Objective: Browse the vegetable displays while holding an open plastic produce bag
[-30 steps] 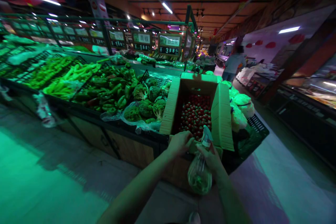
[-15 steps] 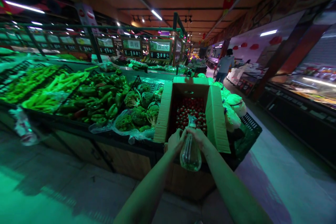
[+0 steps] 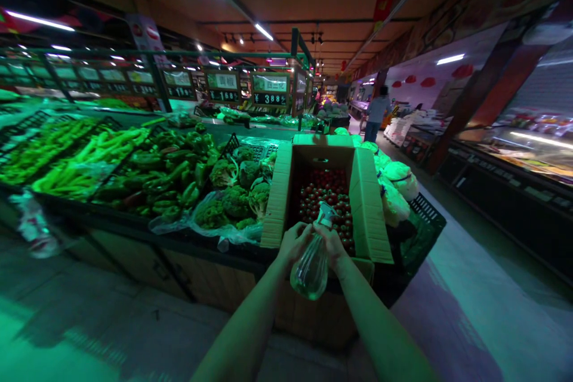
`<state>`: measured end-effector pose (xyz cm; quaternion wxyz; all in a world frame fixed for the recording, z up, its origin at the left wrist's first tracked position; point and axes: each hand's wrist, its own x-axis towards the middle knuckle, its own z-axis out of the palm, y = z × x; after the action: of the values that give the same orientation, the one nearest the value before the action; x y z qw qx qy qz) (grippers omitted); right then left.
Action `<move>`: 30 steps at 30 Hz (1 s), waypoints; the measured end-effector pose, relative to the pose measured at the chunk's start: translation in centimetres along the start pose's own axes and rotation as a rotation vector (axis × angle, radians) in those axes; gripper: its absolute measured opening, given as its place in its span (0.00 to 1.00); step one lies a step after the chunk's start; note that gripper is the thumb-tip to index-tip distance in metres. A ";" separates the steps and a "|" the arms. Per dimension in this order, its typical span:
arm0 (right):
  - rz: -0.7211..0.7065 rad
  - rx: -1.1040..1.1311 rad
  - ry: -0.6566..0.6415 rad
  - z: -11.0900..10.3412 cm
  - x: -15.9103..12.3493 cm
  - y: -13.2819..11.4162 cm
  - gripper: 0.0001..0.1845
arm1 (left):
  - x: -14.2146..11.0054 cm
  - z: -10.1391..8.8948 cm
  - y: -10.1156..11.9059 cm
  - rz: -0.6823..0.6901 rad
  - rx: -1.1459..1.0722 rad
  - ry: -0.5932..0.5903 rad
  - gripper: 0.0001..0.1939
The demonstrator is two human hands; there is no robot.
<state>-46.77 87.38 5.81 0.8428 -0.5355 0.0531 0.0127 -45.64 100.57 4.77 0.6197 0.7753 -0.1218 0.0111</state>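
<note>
I hold a clear plastic bag [image 3: 310, 273] with both hands at the front edge of an open cardboard box [image 3: 369, 203]. The box is full of small red cherry tomatoes [image 3: 324, 194]. My left hand [image 3: 293, 242] and my right hand [image 3: 332, 243] pinch the bag's neck from either side. Its twisted top sticks up between them, and the rounded bottom hangs below, tilted to the left. What is in the bag I cannot tell.
Broccoli [image 3: 235, 191], green peppers [image 3: 168, 170] and long green vegetables [image 3: 76, 152] fill the stand to the left. Wrapped cauliflower [image 3: 396, 188] lies in a black crate [image 3: 427, 215] on the right. Price signs [image 3: 270, 89] hang behind. A person [image 3: 376, 113] stands far down the aisle.
The bag hung loose and low a second ago. Both hands have since risen with it to the box's front edge, its top is twisted tight, and its bottom has swung to the left.
</note>
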 end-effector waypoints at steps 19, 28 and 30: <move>0.014 0.030 0.040 -1.0 0.2 0.8 0.25 | -0.3 0.6 -1.0 -0.005 -0.011 0.007 0.26; 0.018 -0.027 -0.022 -0.8 -0.5 -0.1 0.22 | -0.4 0.6 -1.1 0.002 0.027 0.005 0.25; 0.019 -0.030 -0.023 -0.6 -0.7 -0.2 0.21 | -0.5 0.6 -0.9 -0.002 0.023 0.003 0.25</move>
<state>-47.46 86.77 5.82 0.8349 -0.5476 0.0483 0.0276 -46.02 100.22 3.67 0.6109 0.7825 -0.1199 0.0130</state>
